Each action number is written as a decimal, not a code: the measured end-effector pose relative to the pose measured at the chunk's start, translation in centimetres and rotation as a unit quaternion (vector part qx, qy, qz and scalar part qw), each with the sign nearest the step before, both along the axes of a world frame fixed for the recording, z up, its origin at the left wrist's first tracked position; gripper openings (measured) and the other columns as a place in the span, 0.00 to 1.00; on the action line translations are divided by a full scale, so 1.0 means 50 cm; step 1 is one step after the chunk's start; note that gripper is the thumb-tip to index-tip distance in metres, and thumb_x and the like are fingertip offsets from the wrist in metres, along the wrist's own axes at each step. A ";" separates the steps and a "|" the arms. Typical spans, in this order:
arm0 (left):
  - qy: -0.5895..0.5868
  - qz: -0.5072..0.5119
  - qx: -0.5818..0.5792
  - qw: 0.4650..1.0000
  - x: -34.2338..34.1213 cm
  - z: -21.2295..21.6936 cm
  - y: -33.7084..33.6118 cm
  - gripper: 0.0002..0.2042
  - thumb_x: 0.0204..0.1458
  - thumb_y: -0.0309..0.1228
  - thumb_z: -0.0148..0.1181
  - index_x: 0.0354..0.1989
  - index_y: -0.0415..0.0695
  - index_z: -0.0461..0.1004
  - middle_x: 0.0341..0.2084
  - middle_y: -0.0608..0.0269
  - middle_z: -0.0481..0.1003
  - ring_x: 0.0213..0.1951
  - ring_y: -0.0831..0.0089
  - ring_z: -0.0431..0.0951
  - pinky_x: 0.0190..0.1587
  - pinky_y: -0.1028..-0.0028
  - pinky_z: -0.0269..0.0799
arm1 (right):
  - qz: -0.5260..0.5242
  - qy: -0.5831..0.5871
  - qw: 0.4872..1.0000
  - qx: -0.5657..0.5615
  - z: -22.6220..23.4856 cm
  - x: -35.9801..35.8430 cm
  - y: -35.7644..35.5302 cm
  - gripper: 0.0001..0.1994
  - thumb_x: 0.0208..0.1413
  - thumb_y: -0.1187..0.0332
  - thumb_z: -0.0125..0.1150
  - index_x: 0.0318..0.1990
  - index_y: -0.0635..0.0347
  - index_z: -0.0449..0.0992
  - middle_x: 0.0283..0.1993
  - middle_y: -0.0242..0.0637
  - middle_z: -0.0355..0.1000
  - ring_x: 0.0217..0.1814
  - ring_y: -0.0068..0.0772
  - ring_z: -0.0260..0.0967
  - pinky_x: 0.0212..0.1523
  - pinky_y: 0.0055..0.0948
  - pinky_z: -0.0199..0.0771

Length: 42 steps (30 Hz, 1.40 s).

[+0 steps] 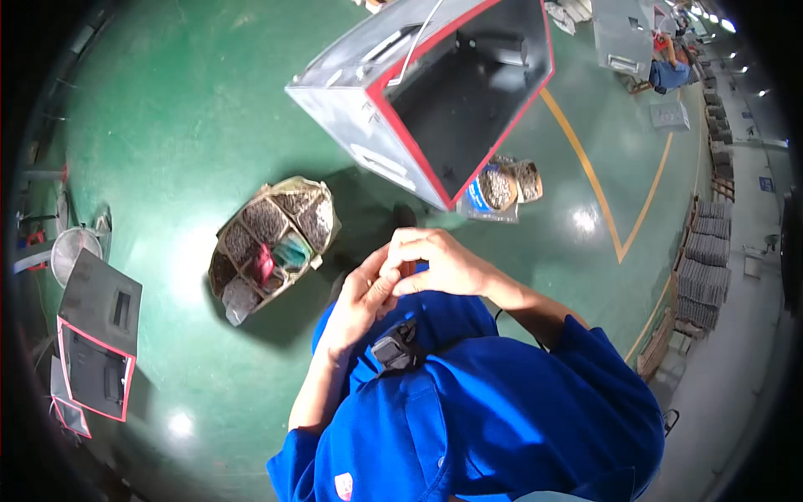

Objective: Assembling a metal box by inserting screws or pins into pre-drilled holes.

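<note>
In front of my waist, my left hand (360,303) and my right hand (441,261) meet, with fingers curled and fingertips pressed together. Whatever they pinch is too small or hidden to make out. Just beyond them stands a grey metal cabinet (343,125) with a red rim around its open front and a dark inside. To the left of my hands, a worn divided bin (326,230) on the floor holds dark and silvery small parts, plus something red and something teal. Right of the cabinet's near corner lie opened bags of small metal parts (499,189).
More red-rimmed grey cabinets (99,305) stand at the far left, beside a round fan (75,253). Stacks of grey flat parts (707,259) line the right side. At the upper right, another person (669,74) sits by a grey cabinet (621,38). Yellow lines (577,151) mark the green floor.
</note>
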State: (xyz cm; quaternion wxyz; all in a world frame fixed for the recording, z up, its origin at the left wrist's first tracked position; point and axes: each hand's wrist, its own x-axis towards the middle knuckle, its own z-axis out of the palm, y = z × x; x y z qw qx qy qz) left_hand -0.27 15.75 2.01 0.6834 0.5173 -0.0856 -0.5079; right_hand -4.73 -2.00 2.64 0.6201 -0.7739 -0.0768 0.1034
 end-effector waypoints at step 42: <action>0.267 0.114 -0.044 0.956 -0.011 -0.043 -0.280 0.14 0.57 0.40 0.45 0.32 0.40 0.68 0.15 0.67 0.65 0.15 0.83 0.59 0.16 0.83 0.50 | -0.076 -0.270 0.958 -0.067 -0.030 0.039 -0.248 0.10 0.38 0.74 0.67 0.30 0.57 0.74 0.29 0.33 0.70 0.30 0.34 0.68 0.30 0.31 0.66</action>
